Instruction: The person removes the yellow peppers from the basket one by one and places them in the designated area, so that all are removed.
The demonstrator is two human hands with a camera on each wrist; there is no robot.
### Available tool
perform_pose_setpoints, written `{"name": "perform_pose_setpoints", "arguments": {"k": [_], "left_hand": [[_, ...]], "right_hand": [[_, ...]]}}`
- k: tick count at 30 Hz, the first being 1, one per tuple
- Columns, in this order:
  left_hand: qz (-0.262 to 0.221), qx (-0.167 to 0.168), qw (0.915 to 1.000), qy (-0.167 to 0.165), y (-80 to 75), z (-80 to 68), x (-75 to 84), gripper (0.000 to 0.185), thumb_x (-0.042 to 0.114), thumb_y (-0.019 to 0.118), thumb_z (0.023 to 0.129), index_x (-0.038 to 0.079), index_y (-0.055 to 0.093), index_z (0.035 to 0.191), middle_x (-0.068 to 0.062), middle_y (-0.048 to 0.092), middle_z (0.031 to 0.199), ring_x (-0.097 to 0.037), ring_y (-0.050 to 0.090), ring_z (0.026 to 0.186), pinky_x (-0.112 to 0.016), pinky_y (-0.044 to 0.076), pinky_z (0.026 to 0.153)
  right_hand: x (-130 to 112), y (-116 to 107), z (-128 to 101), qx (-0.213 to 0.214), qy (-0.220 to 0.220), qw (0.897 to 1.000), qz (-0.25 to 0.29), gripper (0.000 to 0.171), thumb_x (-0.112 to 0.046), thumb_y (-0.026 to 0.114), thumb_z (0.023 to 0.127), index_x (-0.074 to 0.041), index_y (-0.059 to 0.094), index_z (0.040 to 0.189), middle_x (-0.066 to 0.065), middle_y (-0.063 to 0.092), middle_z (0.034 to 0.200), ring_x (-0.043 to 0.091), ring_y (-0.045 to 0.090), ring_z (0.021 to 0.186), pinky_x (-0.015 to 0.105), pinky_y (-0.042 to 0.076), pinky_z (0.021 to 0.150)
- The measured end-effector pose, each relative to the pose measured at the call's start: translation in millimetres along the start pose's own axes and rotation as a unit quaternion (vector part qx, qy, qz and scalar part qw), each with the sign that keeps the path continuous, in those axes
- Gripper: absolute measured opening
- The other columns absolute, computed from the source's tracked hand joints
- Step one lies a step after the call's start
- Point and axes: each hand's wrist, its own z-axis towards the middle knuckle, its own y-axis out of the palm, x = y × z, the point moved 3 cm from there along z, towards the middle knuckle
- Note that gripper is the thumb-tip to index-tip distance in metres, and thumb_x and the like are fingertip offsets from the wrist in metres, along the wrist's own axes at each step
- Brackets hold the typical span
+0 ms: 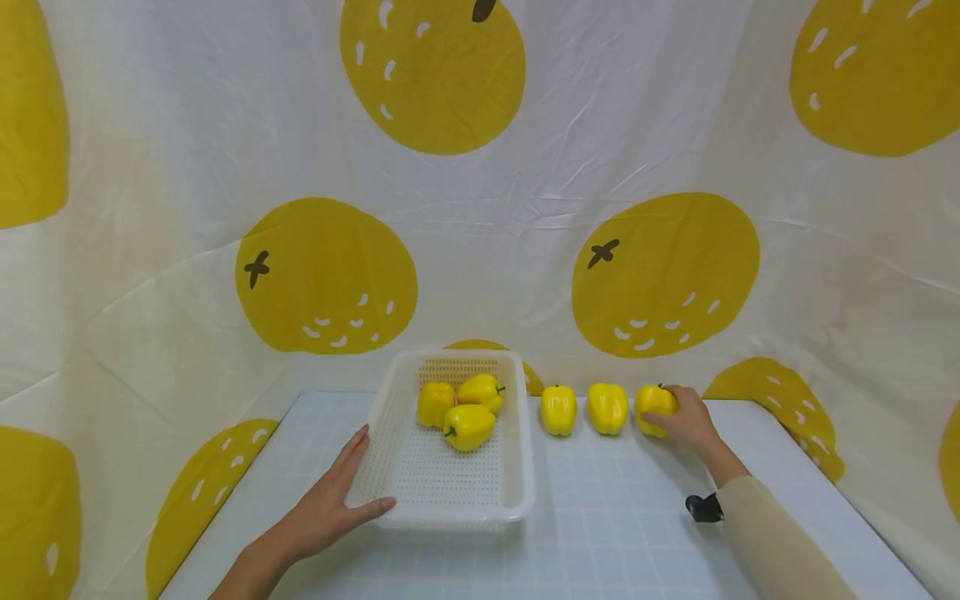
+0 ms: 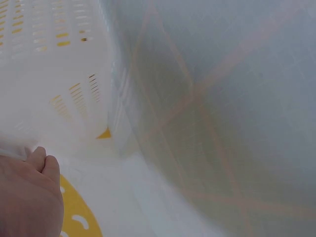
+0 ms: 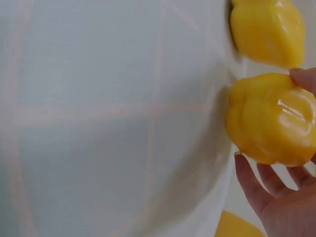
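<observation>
My right hand (image 1: 686, 421) grips the rightmost yellow bell pepper (image 3: 271, 121), thumb on one side and fingertips on the other. That pepper is upright at the end of a row, beside a middle pepper (image 1: 607, 408) and a left pepper (image 1: 558, 410). A white perforated plastic basket (image 1: 517, 492) stands left of the row. Inside it, toward the back, lie three more yellow bell peppers (image 1: 469, 427). At the basket's left front corner rests my left hand (image 1: 322, 508), thumb on the rim and fingers extended along the side. The left wrist view shows only part of this hand.
A pale blue checked cloth covers the table (image 1: 600, 517). Behind it hangs a white curtain (image 1: 495, 250) printed with large yellow fruits, its lower part meeting the table's back edge. A black device (image 1: 703, 508) shows at my right wrist.
</observation>
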Motion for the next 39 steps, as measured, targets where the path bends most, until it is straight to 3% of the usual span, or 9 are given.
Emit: {"name": "perform_pose_setpoints", "arguments": {"k": [11,20,27,34,39], "left_hand": [[0.002,-0.003,0.9999,-0.012,0.4,1.4,-0.2,0.117,0.069,0.070,0.085,0.013,0.008,0.166,-0.007,0.000,0.173,-0.039,0.015,0.156,-0.069,0.021,0.117],[0.004,-0.001,1.0000,-0.007,0.4,0.3,0.9,0.117,0.070,0.069,0.085,0.014,0.006,0.166,-0.006,-0.001,0.173,-0.039,0.014,0.156,-0.069,0.021,0.117],[-0.001,-0.004,1.0000,-0.006,-0.1,0.0,1.3,0.116,0.068,0.069,0.086,0.015,0.006,0.166,-0.005,-0.001,0.173,-0.039,0.015,0.156,-0.070,0.022,0.117],[0.004,-0.003,1.0000,-0.008,0.2,0.0,1.3,0.114,0.067,0.069,0.087,0.016,0.005,0.166,-0.005,-0.001,0.173,-0.039,0.015,0.156,-0.070,0.022,0.117],[0.008,-0.005,0.9998,-0.015,-0.5,0.7,0.8,0.115,0.068,0.069,0.086,0.017,0.004,0.166,-0.006,-0.002,0.173,-0.039,0.015,0.156,-0.070,0.023,0.116]], "right_hand": [[3,12,4,-0.001,-0.003,1.000,-0.017,0.088,-0.029,0.076,0.091,0.019,0.029,0.148,0.043,0.035,0.140,0.056,0.041,0.123,0.070,0.034,0.108],[6,16,6,-0.024,0.044,0.999,0.005,0.098,-0.034,0.070,0.095,0.018,0.012,0.154,0.043,0.025,0.153,0.057,0.032,0.135,0.068,0.026,0.115],[4,17,3,-0.055,0.065,0.996,0.017,0.100,-0.036,0.062,0.099,0.015,-0.002,0.155,0.044,0.018,0.154,0.057,0.030,0.135,0.069,0.024,0.115],[2,15,1,-0.072,0.072,0.994,0.033,0.106,-0.035,0.062,0.100,0.011,-0.016,0.155,0.042,0.001,0.160,0.059,0.011,0.146,0.069,0.010,0.119],[6,14,2,-0.078,0.058,0.995,0.024,0.111,-0.036,0.066,0.098,0.011,-0.016,0.155,0.044,-0.001,0.159,0.061,0.009,0.145,0.071,0.010,0.118]]}}
